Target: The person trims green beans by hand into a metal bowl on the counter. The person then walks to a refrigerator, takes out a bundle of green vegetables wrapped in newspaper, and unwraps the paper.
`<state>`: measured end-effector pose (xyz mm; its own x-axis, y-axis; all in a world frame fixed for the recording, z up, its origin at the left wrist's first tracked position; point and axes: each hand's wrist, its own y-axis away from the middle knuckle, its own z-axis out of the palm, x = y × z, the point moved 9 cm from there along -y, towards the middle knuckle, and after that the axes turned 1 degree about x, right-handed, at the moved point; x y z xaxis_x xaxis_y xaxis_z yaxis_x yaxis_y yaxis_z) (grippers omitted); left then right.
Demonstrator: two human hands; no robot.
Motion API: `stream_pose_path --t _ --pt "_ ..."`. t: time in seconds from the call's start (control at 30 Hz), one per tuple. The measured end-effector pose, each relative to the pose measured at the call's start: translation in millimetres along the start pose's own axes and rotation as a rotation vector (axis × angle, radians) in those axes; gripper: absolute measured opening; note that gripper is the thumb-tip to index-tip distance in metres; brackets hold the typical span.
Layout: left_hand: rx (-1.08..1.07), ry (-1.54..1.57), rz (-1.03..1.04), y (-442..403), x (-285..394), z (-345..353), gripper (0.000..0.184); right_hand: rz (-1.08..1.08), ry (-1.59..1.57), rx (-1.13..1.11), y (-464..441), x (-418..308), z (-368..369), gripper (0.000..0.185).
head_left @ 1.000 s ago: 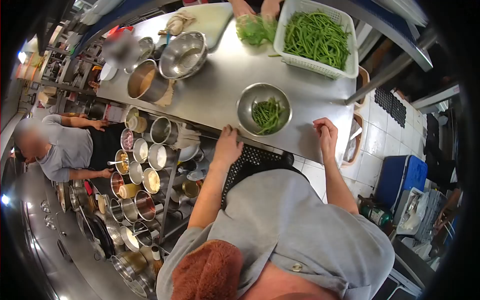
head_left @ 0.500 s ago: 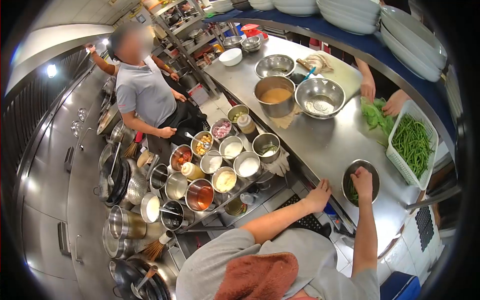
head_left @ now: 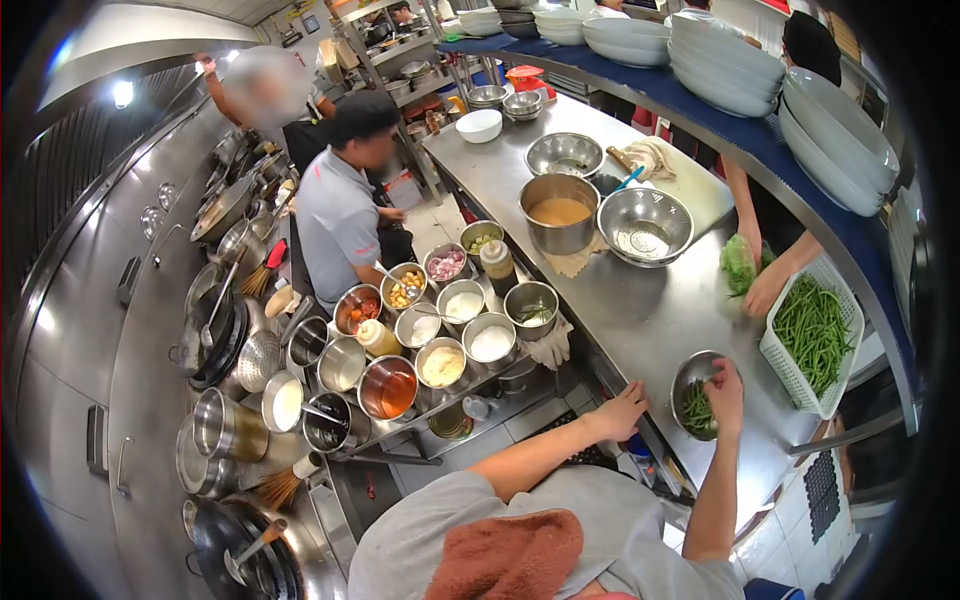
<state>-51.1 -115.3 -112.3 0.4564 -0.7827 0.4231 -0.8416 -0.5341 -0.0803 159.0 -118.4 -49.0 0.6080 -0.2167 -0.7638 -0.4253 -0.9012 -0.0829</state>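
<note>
My left hand [head_left: 621, 411] rests at the near edge of the steel worktable with its fingers stretched out, holding nothing. At the right rim of a metal bowl [head_left: 681, 377], my right hand [head_left: 729, 388] is closed, its fingers reaching over the inside. What those fingers grip, if anything, I cannot make out. Cut green beans [head_left: 697, 408] lie in the bowl. To the right stands a white plastic basket [head_left: 787, 368] heaped with long green beans [head_left: 815, 335].
Across the worktable [head_left: 640, 310], another person's hands hold leafy greens [head_left: 737, 265]. A colander [head_left: 645, 225] and a pot of brown liquid [head_left: 558, 213] stand farther back. Several ingredient containers [head_left: 442, 364] fill the left-hand station. Stacked plates [head_left: 722, 62] sit on a raised shelf.
My right hand has drawn back from deep in the bowl to its right rim, showing more beans. The view has shifted. The other person's hands have gathered the greens closer.
</note>
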Motion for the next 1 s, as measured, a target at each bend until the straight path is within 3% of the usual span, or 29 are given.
stream_pose_path --t 0.03,0.1,0.13,0.17,0.23,0.37,0.43,0.5,0.57,0.63,0.73,0.87,0.93,0.97,1.0 --pt "0.007 -0.003 -0.003 -6 1 -14 0.052 -0.035 -0.127 -0.014 1 5 -5 0.033" --pt "-0.215 0.289 -0.329 -16 -20 -19 0.042 -0.039 -0.277 -0.034 11 8 -20 0.025" --pt "0.123 0.225 -0.276 -20 -7 -59 0.026 0.007 -0.306 -0.054 18 6 -29 0.019" --pt "0.122 0.223 -0.273 -29 8 -68 0.026 0.055 -0.335 -0.074 24 5 -34 0.014" --pt "0.538 0.478 0.003 -39 54 -123 0.022 0.054 -0.395 -0.078 34 -5 -43 0.008" --pt "0.529 0.515 0.164 -67 108 -112 0.019 0.011 -0.62 -0.077 45 -25 -53 0.007" --pt "0.378 0.476 0.177 -82 115 -89 0.022 -0.011 -0.624 -0.053 45 -20 -60 0.007" --pt "0.394 0.428 0.196 -80 117 -89 0.02 -0.348 -0.393 0.027 51 -46 -78 0.008" --pt "0.205 0.223 0.04 -78 114 -78 0.019 -0.375 -0.245 0.007 56 -55 -86 0.009" --pt "0.189 0.217 0.029 -76 113 -72 0.02 -0.585 -0.105 -0.05 65 -66 -82 0.007" --pt "0.271 0.186 0.016 -77 115 -84 0.018 -0.503 -0.025 -0.121 64 -59 -74 0.005" --pt "0.144 0.191 0.05 -82 121 -76 0.018 -0.468 -0.12 -0.078 54 -40 -65 0.007" --pt "0.332 0.223 0.08 -82 118 -94 0.017 -0.014 -0.573 -0.073 33 24 -52 0.01" --pt "0.34 0.229 0.078 -81 120 -95 0.017 -0.016 -0.564 -0.076 30 28 -53 0.01" --pt "0.368 0.433 -0.078 -80 111 -104 0.016 -0.094 -0.513 -0.021 26 19 -62 0.011"
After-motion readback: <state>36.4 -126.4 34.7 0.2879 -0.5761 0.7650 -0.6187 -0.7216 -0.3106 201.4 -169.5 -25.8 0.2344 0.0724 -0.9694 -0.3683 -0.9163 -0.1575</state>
